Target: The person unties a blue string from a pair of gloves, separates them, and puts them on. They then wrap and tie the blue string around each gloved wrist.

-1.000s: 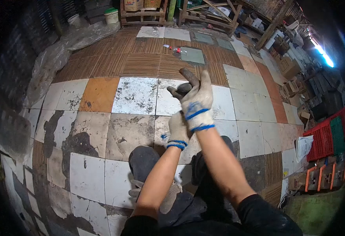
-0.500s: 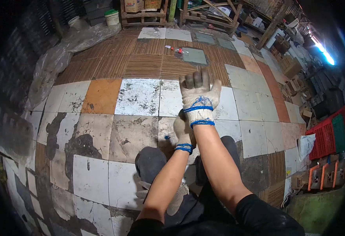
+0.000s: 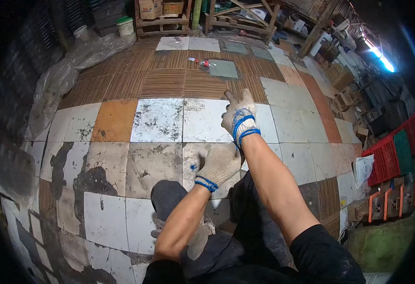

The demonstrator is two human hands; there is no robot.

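My right hand, in an off-white knit glove with blue cord at the cuff, is raised over the floor tiles. Its fingers are spread, some of them partly bent, and nothing shows in it. Loose blue strands lie across the back of that glove. My left hand, gloved the same way, is just below the right cuff; its fingertips are hidden, so any grip on the cuff cannot be made out. Another knit glove lies on my lap. A small blue scrap is on the floor.
A plastic bottle lies on the patchwork tiled floor. Plastic sheeting and a green-lidded bucket are at the left. Red crates stand at the right, and wooden racks at the back.
My right hand has turned, and its fingers are more bent. My left hand has come out from behind the right wrist and shows more fully. The view has shifted slightly.
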